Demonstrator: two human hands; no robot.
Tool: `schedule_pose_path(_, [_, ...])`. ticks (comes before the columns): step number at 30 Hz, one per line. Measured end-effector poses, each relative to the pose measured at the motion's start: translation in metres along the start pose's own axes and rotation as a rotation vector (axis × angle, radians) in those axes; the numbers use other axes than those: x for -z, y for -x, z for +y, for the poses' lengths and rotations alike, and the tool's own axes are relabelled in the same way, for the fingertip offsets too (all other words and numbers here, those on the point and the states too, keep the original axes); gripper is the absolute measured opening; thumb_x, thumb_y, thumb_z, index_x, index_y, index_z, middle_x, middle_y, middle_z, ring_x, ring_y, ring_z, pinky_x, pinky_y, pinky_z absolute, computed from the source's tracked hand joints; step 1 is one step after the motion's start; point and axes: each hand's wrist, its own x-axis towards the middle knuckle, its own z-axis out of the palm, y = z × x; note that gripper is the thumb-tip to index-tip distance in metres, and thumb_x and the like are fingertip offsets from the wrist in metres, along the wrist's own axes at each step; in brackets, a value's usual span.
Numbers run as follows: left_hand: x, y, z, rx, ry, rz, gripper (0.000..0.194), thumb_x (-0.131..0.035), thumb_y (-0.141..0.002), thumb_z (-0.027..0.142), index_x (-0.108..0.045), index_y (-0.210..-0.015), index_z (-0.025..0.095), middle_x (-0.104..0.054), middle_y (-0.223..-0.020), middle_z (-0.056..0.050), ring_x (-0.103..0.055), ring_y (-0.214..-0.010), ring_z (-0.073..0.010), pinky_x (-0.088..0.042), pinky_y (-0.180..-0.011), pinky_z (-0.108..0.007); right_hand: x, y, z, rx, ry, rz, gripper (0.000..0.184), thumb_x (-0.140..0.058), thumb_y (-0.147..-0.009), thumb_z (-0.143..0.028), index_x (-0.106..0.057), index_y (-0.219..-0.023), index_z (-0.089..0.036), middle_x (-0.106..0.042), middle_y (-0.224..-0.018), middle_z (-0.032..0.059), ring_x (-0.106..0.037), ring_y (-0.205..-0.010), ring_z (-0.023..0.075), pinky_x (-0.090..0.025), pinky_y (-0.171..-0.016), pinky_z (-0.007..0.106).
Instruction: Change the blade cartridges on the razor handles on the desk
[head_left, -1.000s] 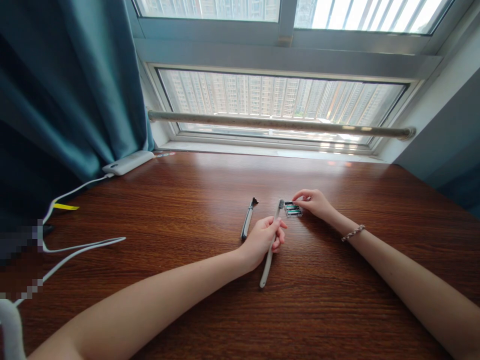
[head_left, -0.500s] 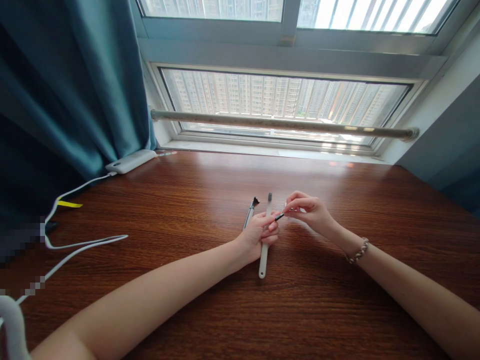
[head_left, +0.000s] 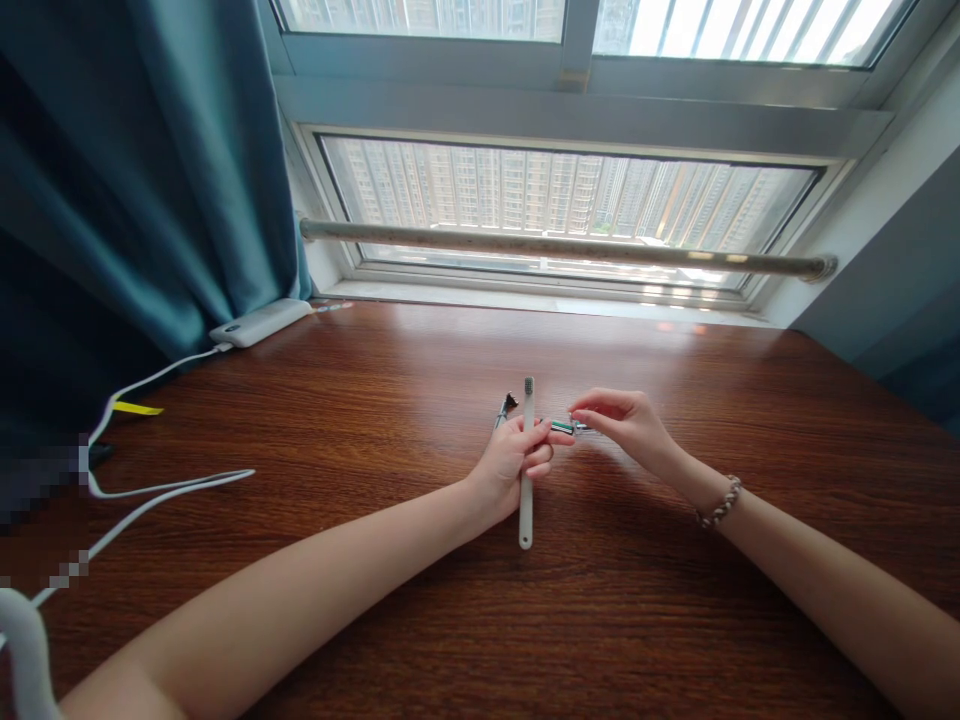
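- Head view, nearest part: the left forearm (head_left: 322, 575) slants up from the lower left, and the right forearm (head_left: 832, 605) comes in from the lower right, so both lead toward the middle of the brown wooden table (head_left: 420, 640).
- A braided bracelet (head_left: 721, 503) circles the right wrist.
- The left hand (head_left: 504, 458) is curled narrow, its fingers bent around a toothbrush (head_left: 526, 515) and its thumb laid across the handle.
- That toothbrush stands out pale, a slim whitish stick with a small hole near its rounded lower end and grey bristles at the top; it points away from the person, almost straight, and sticks out above and below the grip.
- Between thumb and forefinger the same hand also holds a small green-and-dark strip (head_left: 561, 428), lying nearly level and pointing toward the other hand.
- The right hand (head_left: 628, 420) arches with its wrist low and its fingertips drawn close together over a clear, shiny piece (head_left: 583, 429) just beside the strip; I cannot tell whether the fingers grip it.
- A razor-like tool (head_left: 502, 410) with a dark head lies behind the left hand, its lower part hidden.
- Farther off, at the table's left back corner, a white power bank (head_left: 262, 323) with a white cable (head_left: 161, 372) sits against the blue curtain (head_left: 225, 180).
- Beyond the table's back edge, a metal bar (head_left: 555, 244) crosses the window (head_left: 465, 190).
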Motion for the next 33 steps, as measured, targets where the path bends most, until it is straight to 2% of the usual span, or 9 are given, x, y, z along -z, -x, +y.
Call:
schedule_pose_path(4, [0.001,0.000,-0.001,-0.054,-0.014,0.037,0.014,-0.059,-0.073,0.020,-0.049,-0.074,0.010,-0.063,-0.072,-0.008,-0.022,-0.034,0.0035,-0.020,-0.032,-0.010,0.002,0.000,0.001,0.078,0.085,-0.042,0.020,-0.062,-0.073,-0.036,-0.066,-0.080,-0.017,-0.065,-0.078,0.0054,-0.058,-0.071,0.0172,-0.046,-0.064,0.028])
schedule_pose_path(9, [0.002,-0.001,-0.003,-0.083,-0.022,0.067,0.017,-0.061,-0.072,0.021,-0.046,-0.074,0.012,-0.061,-0.068,-0.005,-0.021,-0.034,0.0033,-0.021,-0.033,-0.011,-0.001,0.003,0.006,0.193,0.201,-0.060,0.015,-0.061,-0.076,-0.031,-0.067,-0.082,-0.018,-0.064,-0.078,0.0054,-0.058,-0.069,0.0157,-0.045,-0.062,0.026])
schedule_pose_path(14, [0.000,0.001,-0.002,-0.079,-0.069,0.060,0.021,-0.061,-0.072,0.024,-0.045,-0.079,0.012,-0.063,-0.076,-0.009,-0.022,-0.035,0.0031,-0.024,-0.035,-0.012,0.003,0.000,0.007,0.230,0.254,-0.023,0.013,-0.059,-0.077,-0.027,-0.067,-0.083,-0.019,-0.065,-0.078,0.0047,-0.058,-0.066,0.0146,-0.045,-0.060,0.025])
schedule_pose_path(17, [0.000,0.002,-0.004,-0.094,-0.112,0.061,0.023,-0.060,-0.074,0.028,-0.043,-0.083,0.014,-0.064,-0.079,-0.010,-0.023,-0.035,0.0029,-0.026,-0.036,-0.012,0.016,-0.008,0.014,0.193,0.260,0.020,0.015,-0.061,-0.076,-0.029,-0.068,-0.083,-0.018,-0.065,-0.078,0.0046,-0.058,-0.066,0.0149,-0.044,-0.059,0.025])
schedule_pose_path(23, [0.003,0.002,-0.009,-0.121,-0.156,0.030,0.024,-0.059,-0.073,0.032,-0.043,-0.079,0.015,-0.063,-0.068,-0.005,-0.023,-0.035,0.0013,-0.028,-0.037,-0.013,0.045,-0.019,0.049,0.061,0.346,0.063,0.020,-0.063,-0.072,-0.036,-0.069,-0.079,-0.018,-0.065,-0.075,0.0051,-0.057,-0.064,0.0160,-0.043,-0.056,0.026])
schedule_pose_path(27, [0.004,0.001,-0.009,-0.108,-0.160,0.044,0.025,-0.061,-0.071,0.032,-0.045,-0.076,0.014,-0.060,-0.064,-0.002,-0.023,-0.035,0.0014,-0.028,-0.037,-0.014,0.052,-0.020,0.066,0.038,0.388,0.012,0.022,-0.063,-0.071,-0.038,-0.070,-0.079,-0.019,-0.064,-0.076,0.0049,-0.055,-0.063,0.0149,-0.042,-0.056,0.026])
schedule_pose_path(33, [0.005,0.000,-0.008,-0.089,-0.122,0.036,0.025,-0.062,-0.070,0.030,-0.044,-0.076,0.015,-0.055,-0.058,0.002,-0.024,-0.034,0.0014,-0.021,-0.035,-0.012,0.052,-0.020,0.073,-0.004,0.400,-0.020,0.022,-0.061,-0.072,-0.037,-0.070,-0.079,-0.018,-0.064,-0.076,0.0043,-0.054,-0.062,0.0136,-0.041,-0.055,0.024])
